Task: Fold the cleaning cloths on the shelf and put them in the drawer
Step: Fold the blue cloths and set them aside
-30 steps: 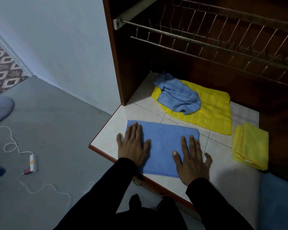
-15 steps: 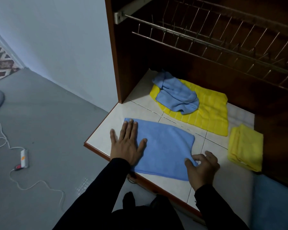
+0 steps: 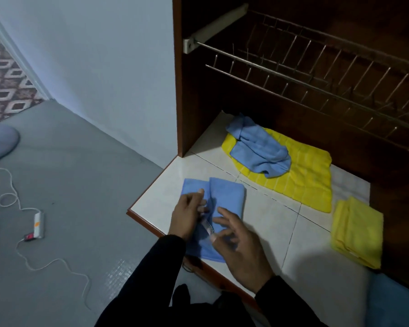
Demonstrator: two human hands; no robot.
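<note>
Blue cleaning cloth, partly folded, lay at the lower centre of the frame on the white tiled shelf, close to the shelf's front left edge. Its right half was doubled over toward the middle, leaving a raised ridge down the centre. The left hand rested on the cloth's left part, fingers bent and tucked against the ridge; whether they pinched the fabric could not be told. The right hand was over the cloth's near right part, fingers spread and loosely extended, fingertips touching the fabric. Both arms wore dark sleeves.

Toward the right centre of the frame, farther back on the shelf, a crumpled blue cloth sat on a flat yellow cloth. A folded yellow cloth lay at the right edge. A wire dish rack crossed the upper right, inside the dark wooden cabinet.
</note>
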